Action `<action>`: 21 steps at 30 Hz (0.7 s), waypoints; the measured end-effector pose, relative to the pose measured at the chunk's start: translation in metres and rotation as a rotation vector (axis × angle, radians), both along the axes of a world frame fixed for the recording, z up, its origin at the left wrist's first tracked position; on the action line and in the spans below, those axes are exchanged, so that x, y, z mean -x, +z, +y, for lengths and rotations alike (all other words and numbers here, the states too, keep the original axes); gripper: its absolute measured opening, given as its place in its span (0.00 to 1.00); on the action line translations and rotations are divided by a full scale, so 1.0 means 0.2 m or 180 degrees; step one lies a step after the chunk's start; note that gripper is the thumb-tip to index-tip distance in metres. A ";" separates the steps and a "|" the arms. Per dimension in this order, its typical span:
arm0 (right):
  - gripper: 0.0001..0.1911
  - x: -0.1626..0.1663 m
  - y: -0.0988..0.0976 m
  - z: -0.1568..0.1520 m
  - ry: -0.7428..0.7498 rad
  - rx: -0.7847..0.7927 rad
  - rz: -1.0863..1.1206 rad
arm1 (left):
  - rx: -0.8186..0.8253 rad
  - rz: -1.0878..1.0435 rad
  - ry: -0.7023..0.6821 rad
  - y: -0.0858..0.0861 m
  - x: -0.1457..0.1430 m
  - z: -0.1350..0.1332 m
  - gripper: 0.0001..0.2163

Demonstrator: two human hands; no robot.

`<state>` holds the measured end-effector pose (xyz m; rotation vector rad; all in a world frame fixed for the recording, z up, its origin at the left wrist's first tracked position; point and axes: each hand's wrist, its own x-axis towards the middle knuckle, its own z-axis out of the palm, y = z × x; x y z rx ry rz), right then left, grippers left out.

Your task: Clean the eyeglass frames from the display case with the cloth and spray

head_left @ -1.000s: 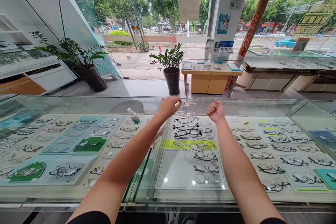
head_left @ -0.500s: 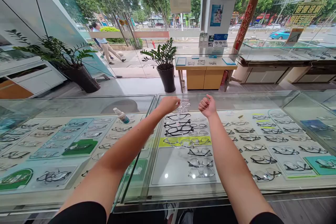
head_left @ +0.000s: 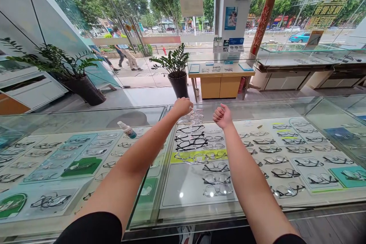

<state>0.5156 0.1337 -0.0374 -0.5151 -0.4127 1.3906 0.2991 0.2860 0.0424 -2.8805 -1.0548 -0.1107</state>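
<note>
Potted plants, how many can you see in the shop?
2. One big potted plant stands on the floor at the left by the glass wall. A smaller potted plant stands in the middle, beside the yellow table. Others may be hidden.

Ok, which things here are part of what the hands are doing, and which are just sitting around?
In hand:
left hand on clear glasses
right hand, a closed fist
glass counter

Lying about:
spray bottle
black glasses in the case
potted plant

Counter top [head_left: 257, 108] — glossy clear glass; spectacles [head_left: 194, 116] — clear plastic.
</note>
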 end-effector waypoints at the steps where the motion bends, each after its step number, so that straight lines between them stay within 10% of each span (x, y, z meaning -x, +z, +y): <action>1: 0.31 0.00 0.00 0.00 -0.0005 -0.0001 -0.0002 | 0.0031 0.0021 0.0022 0.00 -0.02 0.02 0.12; 15: 0.30 -0.01 -0.01 0.00 -0.0086 0.0100 -0.0260 | 0.0258 -0.1220 0.0363 0.07 0.06 -0.03 0.15; 21: 0.32 0.01 0.01 -0.03 -0.0060 0.0102 -0.0656 | 0.2581 -0.3548 0.0503 -0.03 0.48 -0.50 0.20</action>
